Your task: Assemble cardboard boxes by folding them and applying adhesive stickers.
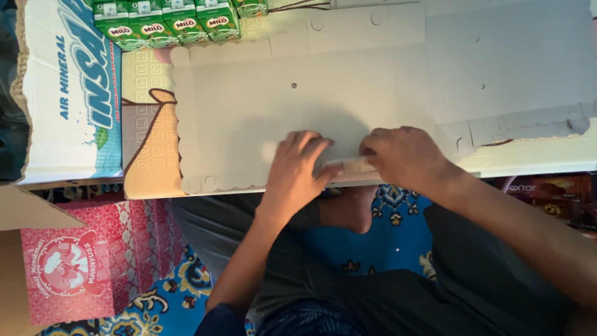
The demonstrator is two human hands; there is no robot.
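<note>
My left hand lies flat on a flattened white cardboard sheet, fingers together and pressing on its near edge. My right hand, just at three o'clock of the left, has its fingers curled and closed on a small pale strip, perhaps tape, though the view is too dim to be sure; the strip sits between both hands on the sheet's edge. The sheet rests on a low patterned tabletop. At eleven o'clock stand green drink cartons; at nine o'clock, a white and blue box. At seven o'clock lies a pink printed box. A blue patterned mat shows beneath my legs.
</note>
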